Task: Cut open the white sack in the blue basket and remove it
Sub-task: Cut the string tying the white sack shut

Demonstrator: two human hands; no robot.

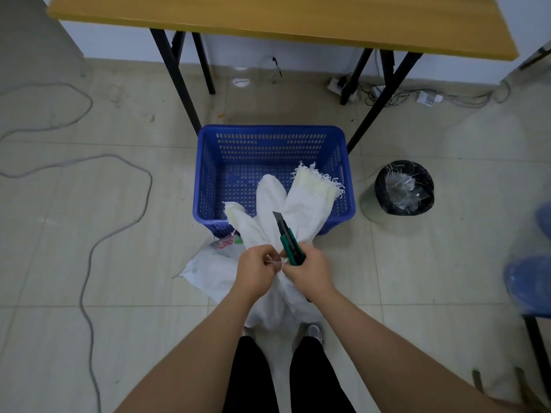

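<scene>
Woven white sack (286, 204) hangs half over near rim of blue perforated plastic basket (268, 150) w/ left hand (258, 271) pinching its tie string, right hand (310, 271) clenched round green utility knife (287, 238); keep string taut, blade pointed away from fingers

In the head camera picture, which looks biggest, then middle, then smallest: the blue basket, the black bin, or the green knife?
1. blue basket, clearly largest.
2. black bin.
3. green knife, smallest, though it sits nearer the camera, held in the right hand.
</scene>
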